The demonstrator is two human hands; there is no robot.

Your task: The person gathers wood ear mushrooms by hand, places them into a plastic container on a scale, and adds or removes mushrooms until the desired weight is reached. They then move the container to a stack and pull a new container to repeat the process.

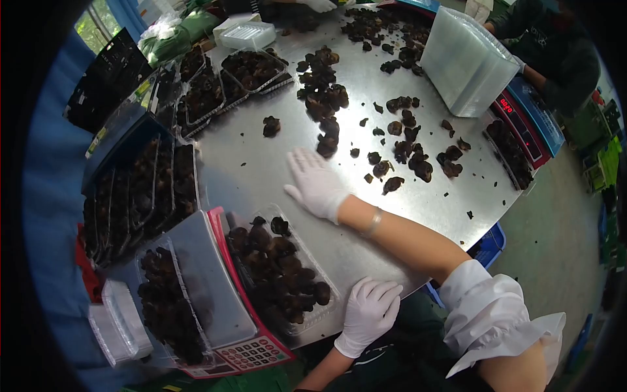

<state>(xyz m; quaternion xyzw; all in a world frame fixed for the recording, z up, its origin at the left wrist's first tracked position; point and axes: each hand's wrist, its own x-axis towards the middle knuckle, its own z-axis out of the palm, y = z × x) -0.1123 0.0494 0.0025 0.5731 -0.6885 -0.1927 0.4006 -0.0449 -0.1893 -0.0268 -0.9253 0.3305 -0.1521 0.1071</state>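
Observation:
My right hand (315, 183), in a white glove, is over the metal table with its fingers stretched out, just below a line of dark mushroom-like pieces (322, 98). Near the table's front edge is my left hand (372, 310), also gloved, its fingers bent together; whether anything is under them is hidden. To its left lies a clear tray (326, 287) filled with dark pieces (281, 268). Another filled tray (171, 300) rests on a scale (228, 307) with a red edge and a keypad.
Filled trays (202, 91) stand at the left and back left, beside black crates (108, 81). A tall stack of clear trays (464, 62) and a second scale (519, 124) are at the right. Across the table are a co-worker (552, 52) and another person's gloved hand (318, 5).

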